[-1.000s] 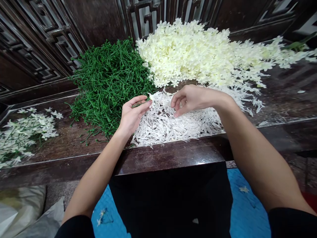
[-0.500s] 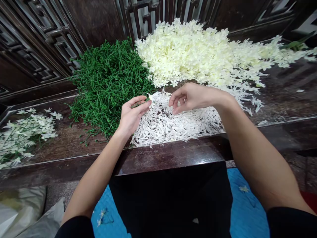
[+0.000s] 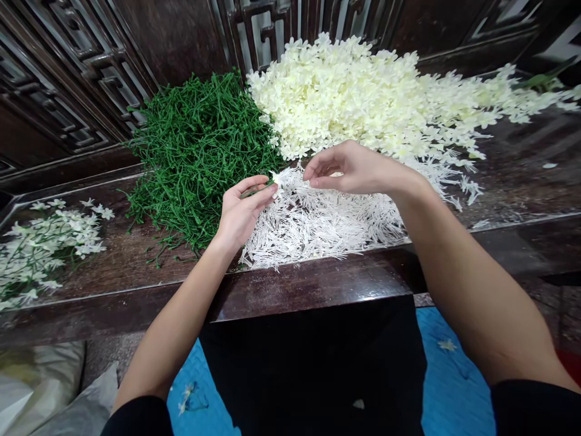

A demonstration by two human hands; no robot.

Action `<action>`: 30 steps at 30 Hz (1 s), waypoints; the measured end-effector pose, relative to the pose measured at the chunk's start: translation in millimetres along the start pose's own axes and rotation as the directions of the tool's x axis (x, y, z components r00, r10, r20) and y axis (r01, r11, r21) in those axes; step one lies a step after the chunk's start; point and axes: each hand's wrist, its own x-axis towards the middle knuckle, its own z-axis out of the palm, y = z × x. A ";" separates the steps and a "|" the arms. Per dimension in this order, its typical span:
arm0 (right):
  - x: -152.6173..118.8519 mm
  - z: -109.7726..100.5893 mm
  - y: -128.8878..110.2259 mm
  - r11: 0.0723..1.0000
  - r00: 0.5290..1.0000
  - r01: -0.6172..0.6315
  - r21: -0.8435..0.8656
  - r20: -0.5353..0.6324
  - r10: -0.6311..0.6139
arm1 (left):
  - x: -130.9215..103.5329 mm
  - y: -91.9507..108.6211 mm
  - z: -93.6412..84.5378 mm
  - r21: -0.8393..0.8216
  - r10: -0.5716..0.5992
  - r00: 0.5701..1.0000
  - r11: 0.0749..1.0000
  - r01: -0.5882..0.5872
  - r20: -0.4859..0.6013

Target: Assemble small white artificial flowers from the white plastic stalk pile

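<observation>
A white flower (image 3: 277,184) tips the green stem (image 3: 247,193) that the left hand (image 3: 240,212) pinches in its grip, by the white sprigs (image 3: 313,233). The right hand (image 3: 356,169) hovers near, thumb and fingertips close; whether that grip pinches anything, I cannot tell. Fitting pieces onto the stem seems in hand, calling for fingertips lined up with the flower. Beyond, green stems (image 3: 200,145) and cream blossoms (image 3: 345,103) cover the bench (image 3: 308,290).

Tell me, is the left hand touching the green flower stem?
Touching. The head view shows the left hand pinching the green flower stem between thumb and fingers, white flower at its tip.
</observation>
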 end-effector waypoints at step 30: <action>9.1 46.0 -13.5 0.933 0.953 0.184 0.310 -0.288 -0.092 | 2.5 -5.7 0.3 0.016 -0.018 0.998 1.000 0.017 0.052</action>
